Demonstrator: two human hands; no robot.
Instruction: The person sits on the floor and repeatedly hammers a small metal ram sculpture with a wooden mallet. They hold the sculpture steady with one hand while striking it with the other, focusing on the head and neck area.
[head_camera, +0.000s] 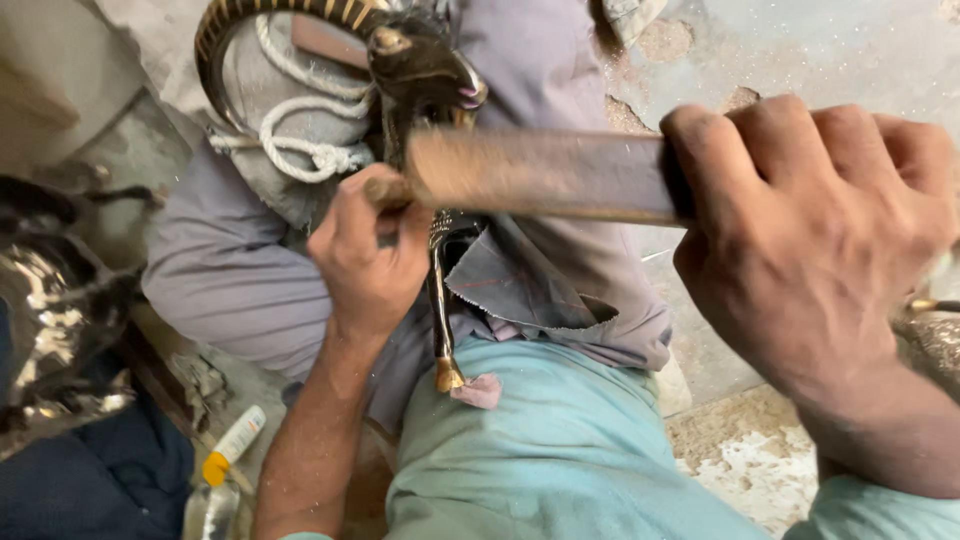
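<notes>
Hands grip a long flat metal file (540, 175) from both ends, holding it level across the middle of the view. The right hand (810, 240) is closed in a fist around the near end of the file, fingers (790, 130) curled over the top of it. The left hand (372, 250) is closed on the far tip, where a brownish, worn end (385, 188) shows just above the knuckles. Under the file stands a dark metal figurine of a horned animal (425, 70), its head just above the blade and a ringed, curved horn (270, 15) arching up to the left. One thin leg of the figurine (440, 320) runs down to a brass-coloured hoof (448, 375), which rests against the person's light green trouser leg (560, 450). Grey cloth (250, 270) is bunched behind the figurine, and a white rope (300, 140) is knotted over it. At the lower left a clear plastic bottle with a yellow cap (225, 455) lies on the dusty floor (750, 470), beside dark, shiny metal pieces (55, 310) at the left edge.
</notes>
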